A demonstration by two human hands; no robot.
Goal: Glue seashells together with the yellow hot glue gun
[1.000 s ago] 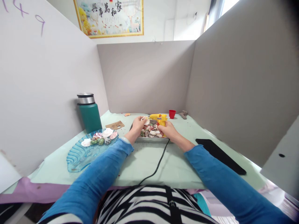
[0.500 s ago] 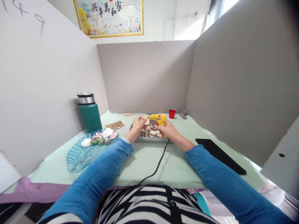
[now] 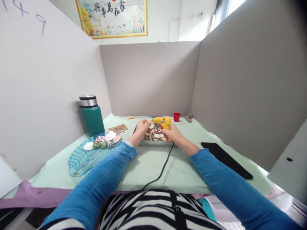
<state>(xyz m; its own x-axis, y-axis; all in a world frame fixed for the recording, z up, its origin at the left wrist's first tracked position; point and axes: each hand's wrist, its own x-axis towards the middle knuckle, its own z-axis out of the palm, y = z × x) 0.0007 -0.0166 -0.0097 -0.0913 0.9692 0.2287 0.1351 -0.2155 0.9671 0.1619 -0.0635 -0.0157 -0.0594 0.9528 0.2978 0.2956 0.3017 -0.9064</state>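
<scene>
Status: looks mid-job, one piece in work. Left hand [image 3: 142, 127] has a white shell [image 3: 151, 125] pinched in the fingers, over the far part of the metal tray [image 3: 155, 143]. Right hand [image 3: 174, 133] is wrapped round the grip of the yellow glue gun [image 3: 163, 121], nozzle pointed left, right at the shell; can't tell if it touches, if the trigger is squeezed, or if any glue is out. Black cord [image 3: 165, 164] runs from the gun's base to the near table edge. Done, as far as I can judge: a cluster at the far end of the blue shell-shaped plate [image 3: 80, 164], made up of a white scallop [image 3: 110, 136], a second white shell [image 3: 88, 146], a pinkish shell [image 3: 116, 138], a red-and-white shell [image 3: 100, 139], green snail shells [image 3: 103, 145] and a dark speckled shell [image 3: 110, 145]. Can't confirm whether those are bonded or just resting. Left, by my read: the shell in hand isn't on the plate yet, and plenty of mixed shells [image 3: 157, 136] sit in the tray. Total intended count isn't readable from here, so no percentage.
</scene>
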